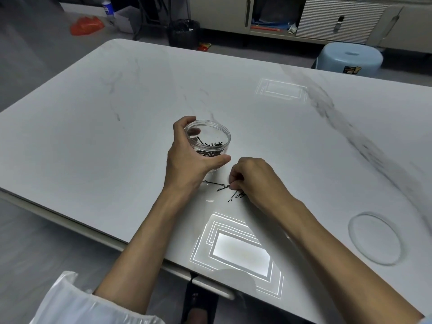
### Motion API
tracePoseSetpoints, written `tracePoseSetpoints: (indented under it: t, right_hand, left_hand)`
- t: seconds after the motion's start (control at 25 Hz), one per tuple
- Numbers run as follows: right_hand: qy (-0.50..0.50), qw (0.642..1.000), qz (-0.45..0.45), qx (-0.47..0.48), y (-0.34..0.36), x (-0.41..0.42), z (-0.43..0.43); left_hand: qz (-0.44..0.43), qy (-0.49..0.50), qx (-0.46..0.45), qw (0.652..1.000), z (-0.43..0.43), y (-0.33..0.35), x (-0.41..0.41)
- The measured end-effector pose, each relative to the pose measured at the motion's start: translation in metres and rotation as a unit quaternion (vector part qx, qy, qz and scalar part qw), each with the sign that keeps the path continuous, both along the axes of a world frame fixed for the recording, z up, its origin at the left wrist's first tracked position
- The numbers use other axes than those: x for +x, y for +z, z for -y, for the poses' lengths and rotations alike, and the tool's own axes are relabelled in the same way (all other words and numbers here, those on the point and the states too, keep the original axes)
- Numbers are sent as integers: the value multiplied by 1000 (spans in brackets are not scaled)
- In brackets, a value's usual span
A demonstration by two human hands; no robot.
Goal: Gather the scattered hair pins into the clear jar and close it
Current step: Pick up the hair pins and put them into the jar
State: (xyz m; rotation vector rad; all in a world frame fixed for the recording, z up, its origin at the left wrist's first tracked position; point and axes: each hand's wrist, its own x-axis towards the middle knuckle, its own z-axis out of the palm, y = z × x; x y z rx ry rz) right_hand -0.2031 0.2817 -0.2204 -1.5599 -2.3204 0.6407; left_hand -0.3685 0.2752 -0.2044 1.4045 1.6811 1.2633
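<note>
From the head view, a pale marble-patterned table (117,94) fills most of the scene, with both bare forearms reaching onto it from the near edge.

The left hand (187,157) wraps around the clear jar (211,139), which stands upright and open on the table near its middle. The fingers curl round the far-left wall, one fingertip showing through the clear plastic, while the thumb presses against the near side at the right. A dark tangle of hair pins in the jar (210,145) lies on its bottom.

Just right of the jar and nearer the camera, the right hand (252,178) rests knuckles-up on the table with its fingers curled in. The fingertips (232,183) are pinched together at the end of a pin on the surface. The loose hair pins (224,188) lie scattered on the table directly under and just left of those fingertips, a few thin black ones between the two wrists, some partly hidden beneath the right palm.

The clear lid (374,238) lies flat on the table well apart from the jar, at the right near the right forearm.

Beyond the table, a blue stool (350,58) stands on the floor.
</note>
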Motion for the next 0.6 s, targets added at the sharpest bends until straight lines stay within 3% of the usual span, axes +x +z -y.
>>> tracePoseSetpoints:
  t: [0.16,0.4,0.52,0.6]
  right_hand:
    - [96,989,94,68,5,0,4]
    - [125,970,168,122,-1,-1,4]
    - [-2,994,39,105,2,3,-1]
    - [-150,978,-78,119,11,10,-11]
  left_hand:
    - [-3,-4,1,1000,0,1,0]
    - [2,16,5,1000,-1,2,-2]
    - [16,36,5,999,-1,2,-7]
    - [17,35,-1,999,-1,1,-11]
